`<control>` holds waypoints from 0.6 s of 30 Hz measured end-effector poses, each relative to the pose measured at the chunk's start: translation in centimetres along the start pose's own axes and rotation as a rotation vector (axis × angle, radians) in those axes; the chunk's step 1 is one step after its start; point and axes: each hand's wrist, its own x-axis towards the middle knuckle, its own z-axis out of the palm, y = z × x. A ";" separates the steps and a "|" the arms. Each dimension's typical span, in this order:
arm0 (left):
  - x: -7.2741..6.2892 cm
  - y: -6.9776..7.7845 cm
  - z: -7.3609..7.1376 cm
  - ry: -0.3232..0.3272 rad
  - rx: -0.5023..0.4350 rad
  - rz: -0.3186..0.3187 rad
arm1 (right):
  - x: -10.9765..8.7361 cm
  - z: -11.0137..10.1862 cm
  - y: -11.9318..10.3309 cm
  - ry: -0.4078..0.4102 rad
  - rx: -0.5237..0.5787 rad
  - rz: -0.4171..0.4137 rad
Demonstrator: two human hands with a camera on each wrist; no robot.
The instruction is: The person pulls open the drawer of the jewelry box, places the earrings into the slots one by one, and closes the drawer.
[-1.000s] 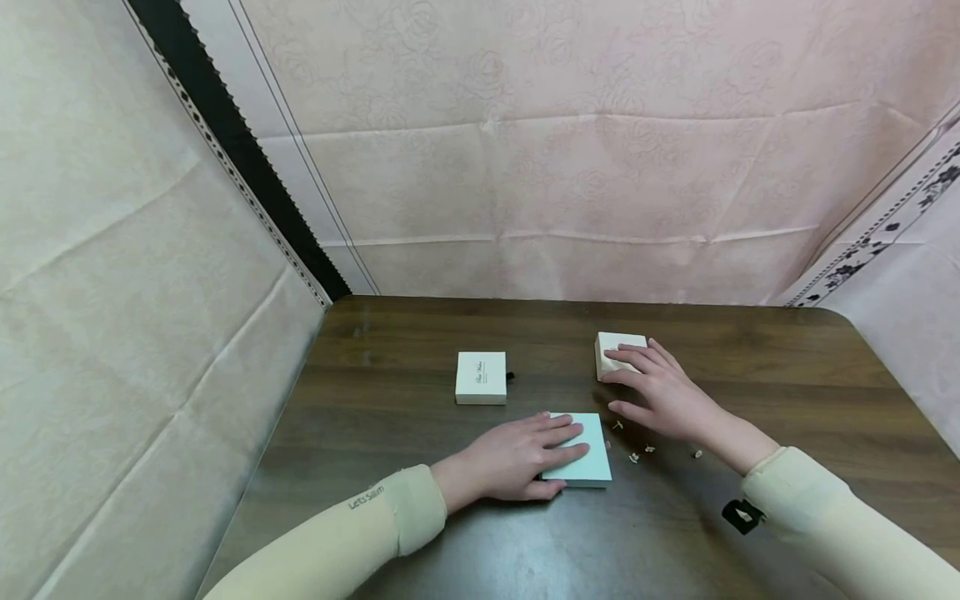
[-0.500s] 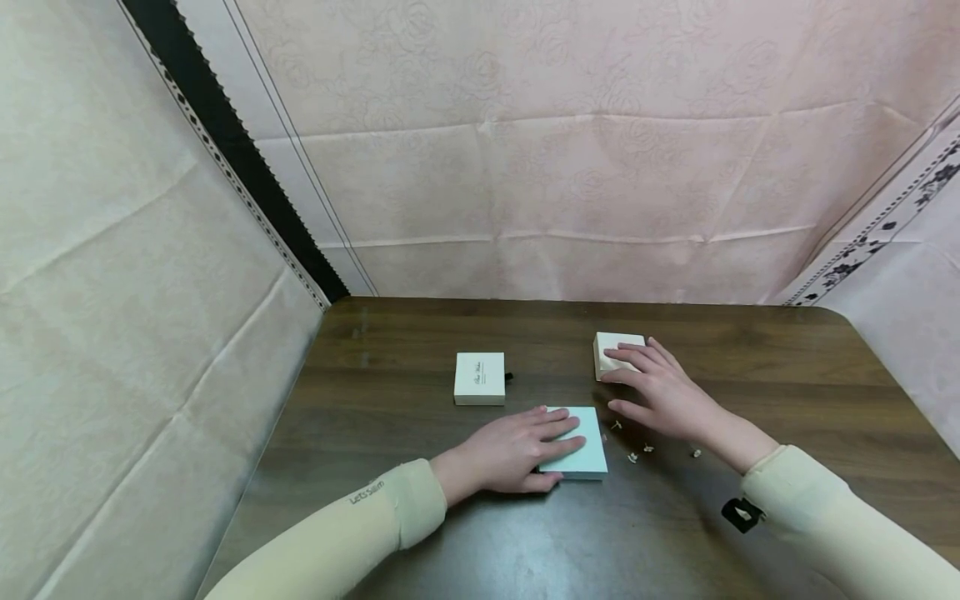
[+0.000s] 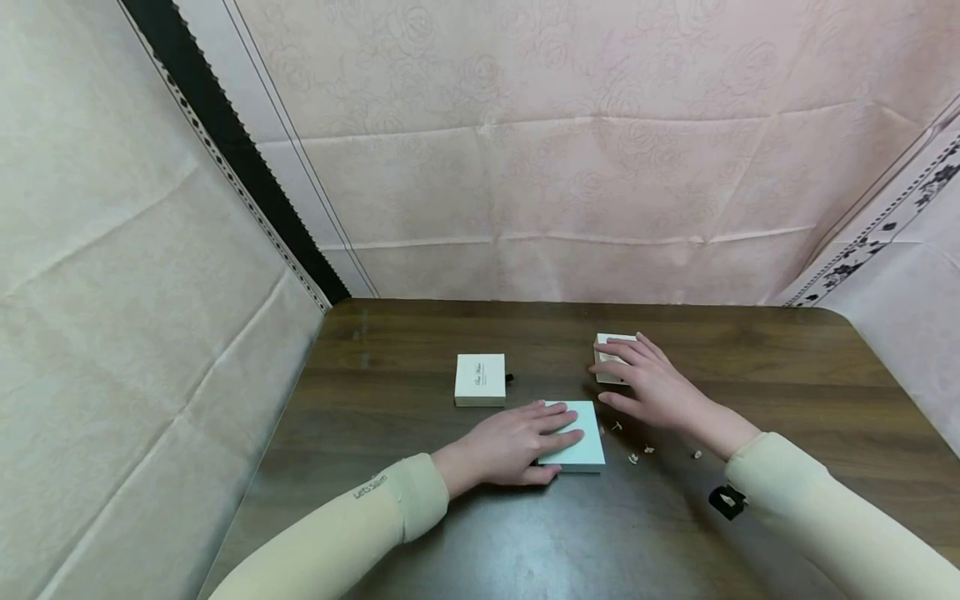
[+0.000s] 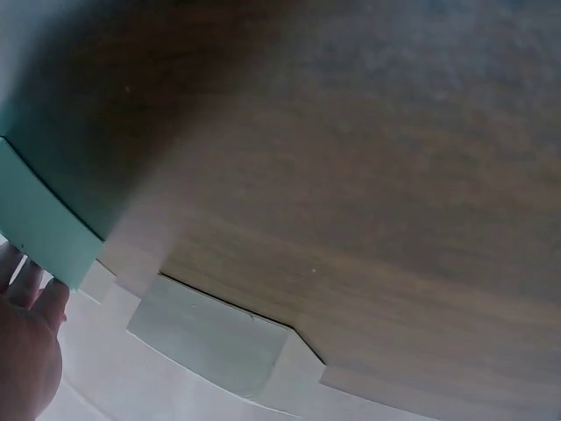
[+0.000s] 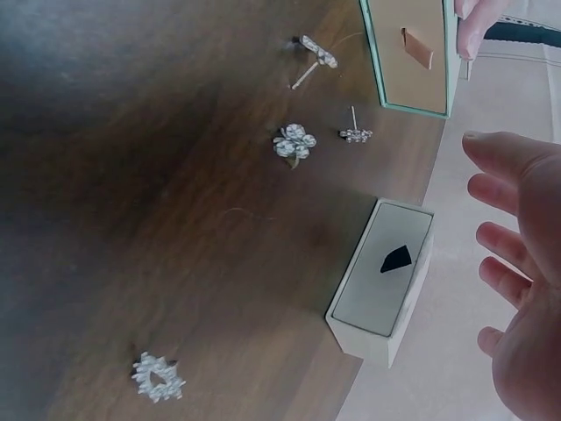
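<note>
My left hand [image 3: 521, 442] lies flat on a mint-green drawer box [image 3: 586, 450], fingers straight across its top. In the right wrist view, this box's end shows a tan drawer front with a pull tab [image 5: 418, 49]. My right hand [image 3: 651, 385] is spread, fingers relaxed, over a white drawer box [image 3: 602, 375] at the back right and partly hides it. A black pull tab [image 5: 397, 259] marks that box's near end. Several sparkly stud earrings lie between the hands, among them a flower-shaped one [image 5: 294, 141] and a ring-shaped one [image 5: 159, 377].
Another white box [image 3: 480, 379] with printed lettering and a black tab stands left of the mint box, towards the back. The brown wooden table [image 3: 390, 367] ends against a pale cloth backdrop [image 3: 540, 183]. Cloth walls also flank it left and right.
The mint box has slid a little away from me under my left hand. My right hand has shifted slightly left and covers more of the right-hand white box.
</note>
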 end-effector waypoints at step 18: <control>0.4 -1.0 -0.2 0.005 -0.007 -0.026 | 2.3 -0.4 0.3 0.000 -0.004 0.018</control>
